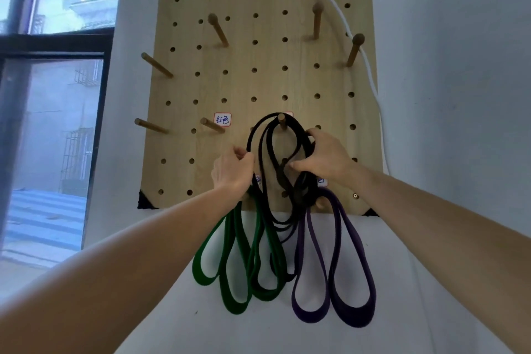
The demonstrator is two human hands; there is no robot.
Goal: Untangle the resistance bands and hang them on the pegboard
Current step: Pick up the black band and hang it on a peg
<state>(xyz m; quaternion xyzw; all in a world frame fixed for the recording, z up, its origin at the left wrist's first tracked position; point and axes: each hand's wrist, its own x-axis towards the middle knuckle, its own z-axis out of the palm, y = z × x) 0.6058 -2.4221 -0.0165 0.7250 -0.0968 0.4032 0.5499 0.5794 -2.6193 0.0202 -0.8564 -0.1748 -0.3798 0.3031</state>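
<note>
Pale wall fills the head view, with a dark-framed window [57, 66] at the left and a wooden pegboard [201, 89] fixed straight ahead; a white cord [339, 11] trails down the board's right side. A black band [262, 152] is looped over a short peg [281, 121] low on the board, just right of a small handwritten label [222, 119]. Its strands cross and bunch in a twist between the two hands. The left hand [232, 172] has its fingers curled, pinching the band's left strand. The right hand [324, 158] grips the right strands, fingers wrapped over them and the thumb underneath. Lower down, a green band [235, 306] and a purple band [356, 317] hang in long loops past the board's bottom edge. Their pegs are mostly hidden behind the wrists and the black tangle.

By my reading, black is hooked but not yet free of its twist. Its lower loops lie across the green and purple ones, so a hard tug to clear the knot could drag a neighbour off its peg. The peg is short and smooth, so pulling the band outward may slide the top loop off it, and a stretched strand that slips from either grip would snap back
</note>
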